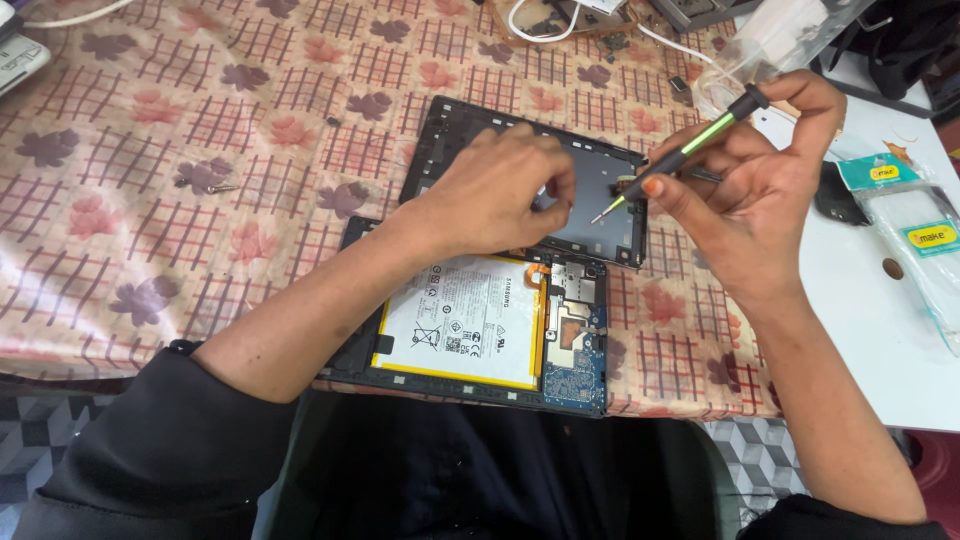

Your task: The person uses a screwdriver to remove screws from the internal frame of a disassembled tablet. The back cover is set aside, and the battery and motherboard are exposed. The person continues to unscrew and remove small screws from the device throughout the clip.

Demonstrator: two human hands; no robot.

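A checked tablecloth (200, 120) printed with brown and pink leaves covered the worktable, and a white surface (860, 330) lay beside it on the right.

The left hand (500, 190) rested palm down on a dark tablet back cover (600, 205), its fingers curled and pressed against the inner face; whether the fingertips pinched anything there could not be told.

The right hand (750, 190) pinched a slim black and green screwdriver (680, 155) between thumb and forefinger, the remaining fingers folded loosely around the shaft. The tool slanted downward, its tip just beyond the left fingertips and over the cover's inner face. A pair of dark tweezers (700, 175) poked out from behind the right thumb.

Below both wrists, nearer the person, lay the opened tablet body (480, 320), with a white battery (465, 320) edged in yellow and a blue circuit board (580, 345) to the battery's right.

Beyond the right knuckles sat a clear plastic packet (915, 240) with a teal header, and white cables (560, 20) ran along the far edge of the cloth. A small screw (222, 188) lay well apart to the left of the left hand.
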